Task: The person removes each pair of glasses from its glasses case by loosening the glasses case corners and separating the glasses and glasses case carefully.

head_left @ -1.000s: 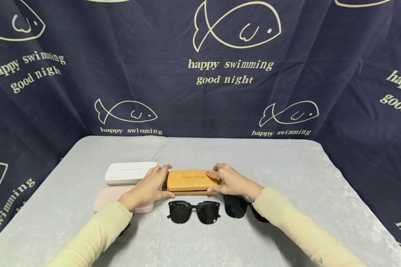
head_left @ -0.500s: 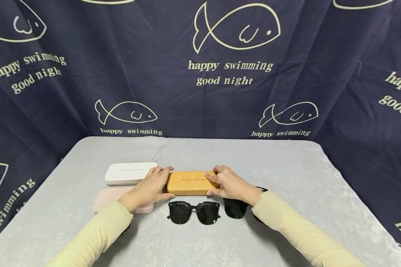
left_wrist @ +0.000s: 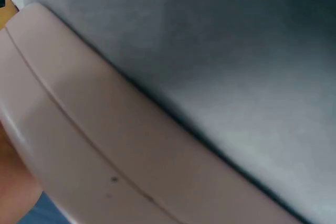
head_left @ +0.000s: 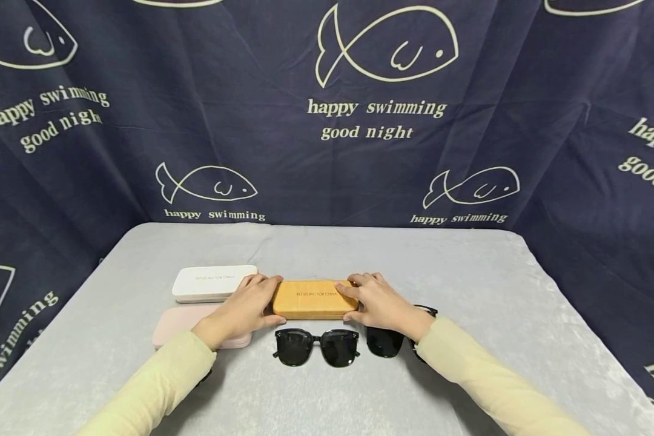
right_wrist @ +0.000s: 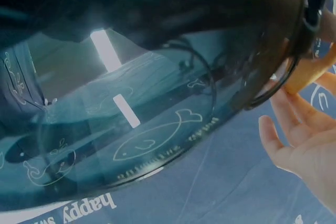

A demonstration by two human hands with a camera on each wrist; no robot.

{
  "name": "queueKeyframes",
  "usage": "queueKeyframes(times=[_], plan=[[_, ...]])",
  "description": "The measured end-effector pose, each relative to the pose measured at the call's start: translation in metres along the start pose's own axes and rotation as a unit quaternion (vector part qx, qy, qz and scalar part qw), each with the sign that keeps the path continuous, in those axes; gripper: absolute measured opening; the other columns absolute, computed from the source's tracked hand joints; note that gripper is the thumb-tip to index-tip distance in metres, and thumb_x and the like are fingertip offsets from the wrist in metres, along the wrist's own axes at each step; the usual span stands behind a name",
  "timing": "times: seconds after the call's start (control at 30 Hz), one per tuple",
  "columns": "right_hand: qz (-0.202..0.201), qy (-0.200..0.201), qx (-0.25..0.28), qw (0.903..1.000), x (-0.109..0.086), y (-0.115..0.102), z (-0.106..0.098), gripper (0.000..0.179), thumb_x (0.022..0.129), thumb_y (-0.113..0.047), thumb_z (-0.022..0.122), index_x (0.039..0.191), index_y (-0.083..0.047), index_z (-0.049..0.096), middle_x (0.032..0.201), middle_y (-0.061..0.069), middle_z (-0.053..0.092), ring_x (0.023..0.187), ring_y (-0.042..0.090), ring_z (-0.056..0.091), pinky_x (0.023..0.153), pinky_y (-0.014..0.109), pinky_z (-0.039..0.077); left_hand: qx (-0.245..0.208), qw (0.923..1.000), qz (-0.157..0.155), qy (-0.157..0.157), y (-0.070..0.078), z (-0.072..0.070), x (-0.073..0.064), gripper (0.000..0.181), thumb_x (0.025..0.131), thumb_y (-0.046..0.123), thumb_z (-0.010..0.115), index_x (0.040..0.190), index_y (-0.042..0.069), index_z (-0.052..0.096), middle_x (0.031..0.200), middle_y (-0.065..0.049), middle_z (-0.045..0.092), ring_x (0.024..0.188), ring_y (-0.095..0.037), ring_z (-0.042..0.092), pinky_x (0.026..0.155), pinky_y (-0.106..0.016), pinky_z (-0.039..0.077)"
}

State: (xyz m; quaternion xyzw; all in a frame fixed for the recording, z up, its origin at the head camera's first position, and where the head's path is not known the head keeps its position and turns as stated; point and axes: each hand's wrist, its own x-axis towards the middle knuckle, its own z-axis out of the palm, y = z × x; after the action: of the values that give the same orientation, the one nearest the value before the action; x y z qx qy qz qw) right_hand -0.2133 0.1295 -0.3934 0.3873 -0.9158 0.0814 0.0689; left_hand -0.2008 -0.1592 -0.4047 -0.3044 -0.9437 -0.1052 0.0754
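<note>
In the head view a yellow glasses case (head_left: 313,298), lid closed, lies between the two hands. My left hand (head_left: 245,310) holds its left end, thumb at the front and fingers toward the back. At the right end, my right hand (head_left: 384,304) grips the case with one finger on the lid and the thumb at the front corner. Black sunglasses (head_left: 293,349) lie folded just in front of it. A second dark pair (head_left: 384,341) is partly covered by the right wrist. One lens (right_wrist: 131,114) fills much of the right wrist view.
A white glasses case (head_left: 209,280) and a pink glasses case (head_left: 182,318) lie at left, the pink one partly under the left forearm and close up in the left wrist view. A dark edge (head_left: 204,376) shows beneath the left sleeve. Grey cloth (head_left: 327,402) covers the table.
The yellow case's lid, slightly raised with a dark gap along the front a second ago, is now down. My right hand has shifted slightly right.
</note>
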Motion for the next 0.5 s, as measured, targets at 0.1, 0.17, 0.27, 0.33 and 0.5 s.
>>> queueKeyframes(times=[0.1,0.17,0.27,0.33,0.5], plan=[[0.002,-0.015,-0.007,0.9999,-0.004,0.002,-0.003,0.064,0.075,-0.04,0.072,0.13,-0.014,0.052,0.123,0.014,0.055,0.105,0.029,0.054,0.09,0.046,0.038,0.01,0.9999,0.006,-0.004,0.001,-0.002,0.0,0.078,0.072,0.041,0.074,0.128,-0.002,0.043,0.113,-0.013,0.06,0.104,-0.024,0.049,0.1,-0.044,0.032],[0.003,-0.022,-0.007,0.9997,-0.006,0.004,-0.006,0.064,0.077,-0.04,0.07,0.132,-0.015,0.05,0.128,0.015,0.052,0.11,0.03,0.051,0.092,0.047,0.037,0.023,0.9997,0.009,-0.005,0.002,-0.003,-0.001,0.08,0.072,0.042,0.074,0.129,-0.003,0.041,0.114,-0.014,0.06,0.105,-0.026,0.049,0.099,-0.045,0.032],[0.011,-0.018,-0.004,0.9998,-0.01,0.007,-0.011,0.063,0.078,-0.04,0.069,0.132,-0.015,0.049,0.131,0.015,0.049,0.115,0.031,0.048,0.092,0.049,0.036,0.043,0.999,0.011,-0.005,0.002,-0.005,-0.001,0.084,0.07,0.044,0.074,0.131,-0.003,0.04,0.117,-0.014,0.059,0.107,-0.027,0.048,0.1,-0.045,0.032],[0.018,-0.007,-0.005,0.9998,-0.014,0.01,-0.014,0.061,0.079,-0.039,0.069,0.131,-0.015,0.05,0.132,0.016,0.049,0.116,0.031,0.047,0.092,0.05,0.036,0.053,0.9985,0.012,0.001,0.001,-0.006,-0.003,0.085,0.069,0.045,0.074,0.131,-0.002,0.04,0.119,-0.014,0.058,0.108,-0.028,0.047,0.1,-0.045,0.032],[0.04,0.023,-0.021,0.9987,-0.026,0.019,-0.021,0.058,0.08,-0.037,0.067,0.131,-0.016,0.05,0.133,0.014,0.048,0.117,0.031,0.046,0.092,0.05,0.037,0.073,0.9972,0.007,0.017,-0.003,-0.01,-0.01,0.083,0.071,0.047,0.071,0.131,-0.002,0.041,0.125,-0.015,0.053,0.114,-0.031,0.045,0.102,-0.047,0.031]])
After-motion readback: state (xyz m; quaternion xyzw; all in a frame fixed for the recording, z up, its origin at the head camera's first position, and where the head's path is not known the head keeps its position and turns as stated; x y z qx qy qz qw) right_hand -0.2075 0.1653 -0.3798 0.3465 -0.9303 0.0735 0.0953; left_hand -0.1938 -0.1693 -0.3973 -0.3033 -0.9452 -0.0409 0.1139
